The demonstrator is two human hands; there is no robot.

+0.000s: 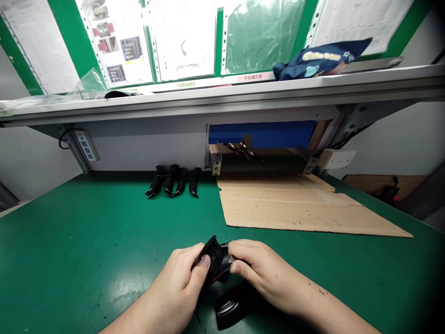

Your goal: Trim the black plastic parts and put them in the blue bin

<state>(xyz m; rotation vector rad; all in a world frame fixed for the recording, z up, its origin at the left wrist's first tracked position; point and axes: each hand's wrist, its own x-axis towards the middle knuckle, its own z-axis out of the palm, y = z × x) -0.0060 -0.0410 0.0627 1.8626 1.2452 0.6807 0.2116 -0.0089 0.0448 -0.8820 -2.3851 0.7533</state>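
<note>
Both my hands meet over the near middle of the green table (86,241). My left hand (181,273) and my right hand (255,266) are each closed on the same small black plastic part (216,260), thumbs pressing on it from either side. Just below them a second black curved piece (231,311) lies on the table, partly under my right wrist. Several black clip-like parts (173,182) lie in a row at the back of the table, well away from my hands.
A flat cardboard sheet (295,206) covers the table's right rear. An opening in the back panel shows a blue bin (260,133) and small black parts. Above runs a shelf (222,99) with a dark blue bag (321,58); papers hang on the green wall. A power strip (85,144) is mounted at left.
</note>
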